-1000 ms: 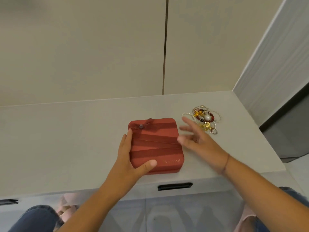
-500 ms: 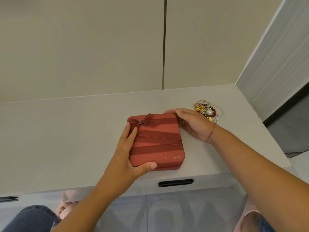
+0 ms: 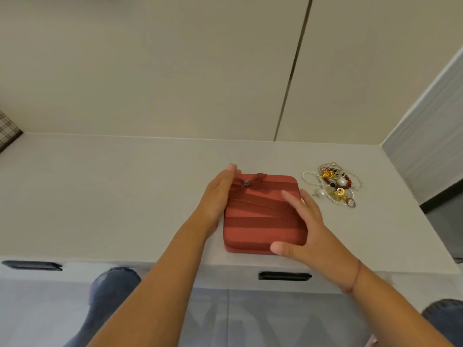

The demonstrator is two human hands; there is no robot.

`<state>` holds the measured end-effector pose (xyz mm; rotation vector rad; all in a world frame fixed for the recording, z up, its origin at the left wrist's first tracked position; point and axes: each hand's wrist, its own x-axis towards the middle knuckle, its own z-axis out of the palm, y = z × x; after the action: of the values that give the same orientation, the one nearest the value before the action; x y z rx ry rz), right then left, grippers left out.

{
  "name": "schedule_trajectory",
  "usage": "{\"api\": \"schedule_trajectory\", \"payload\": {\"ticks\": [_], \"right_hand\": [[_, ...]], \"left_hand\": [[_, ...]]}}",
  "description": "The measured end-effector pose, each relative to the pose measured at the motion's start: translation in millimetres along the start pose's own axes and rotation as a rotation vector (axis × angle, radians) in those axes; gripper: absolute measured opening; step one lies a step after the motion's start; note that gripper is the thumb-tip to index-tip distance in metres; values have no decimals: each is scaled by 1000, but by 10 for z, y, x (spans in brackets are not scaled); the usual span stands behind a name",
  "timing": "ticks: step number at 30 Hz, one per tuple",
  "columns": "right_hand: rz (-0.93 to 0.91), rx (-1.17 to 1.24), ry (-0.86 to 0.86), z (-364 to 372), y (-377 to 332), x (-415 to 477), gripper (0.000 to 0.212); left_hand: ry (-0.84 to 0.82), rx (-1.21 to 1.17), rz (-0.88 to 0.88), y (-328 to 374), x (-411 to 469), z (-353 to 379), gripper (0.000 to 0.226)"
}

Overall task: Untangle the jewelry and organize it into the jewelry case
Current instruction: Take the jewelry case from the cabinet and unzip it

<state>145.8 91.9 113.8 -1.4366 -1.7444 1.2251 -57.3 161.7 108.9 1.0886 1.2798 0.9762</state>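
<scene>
Our right hand (image 3: 303, 229) moved to grip the case (image 3: 260, 216) by the desk's (image 3: 100, 196) near edge; our left hand (image 3: 218, 199) presses flat. We think opening comes next.

Jewelry case (image 3: 263, 216) on counter (image 3: 100, 196), tangled jewelry (image 3: 333, 184) at its right
</scene>
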Motion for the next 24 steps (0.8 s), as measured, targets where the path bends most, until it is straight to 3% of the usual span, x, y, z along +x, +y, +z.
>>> {"api": "schedule_trajectory", "payload": {"ticks": [3, 9, 13, 15, 18, 24], "right_hand": [[-40, -130, 28, 33, 72, -14, 96], [-32, -234, -19, -174, 60, 63, 93], [-23, -284, -82, -278, -5, 85, 91], [-39, -364, -69, -233, -33, 87, 105], [-36, -418, -21, -101, -54, 83, 122], [-64, -418, 66, -17, -42, 77, 111]], "left_hand": [[-12, -43, -26, -51, 108, -31, 54], [-27, -65, 9, -105, 164, -132, 59], [-26, -75, 38, -174, 193, -212, 51], [-42, -49, 43, -210, 225, -254, 44], [-138, 22, 68, -231, 302, -352, 41], [-349, 293, 95, -100, 486, -544, 34]]}}
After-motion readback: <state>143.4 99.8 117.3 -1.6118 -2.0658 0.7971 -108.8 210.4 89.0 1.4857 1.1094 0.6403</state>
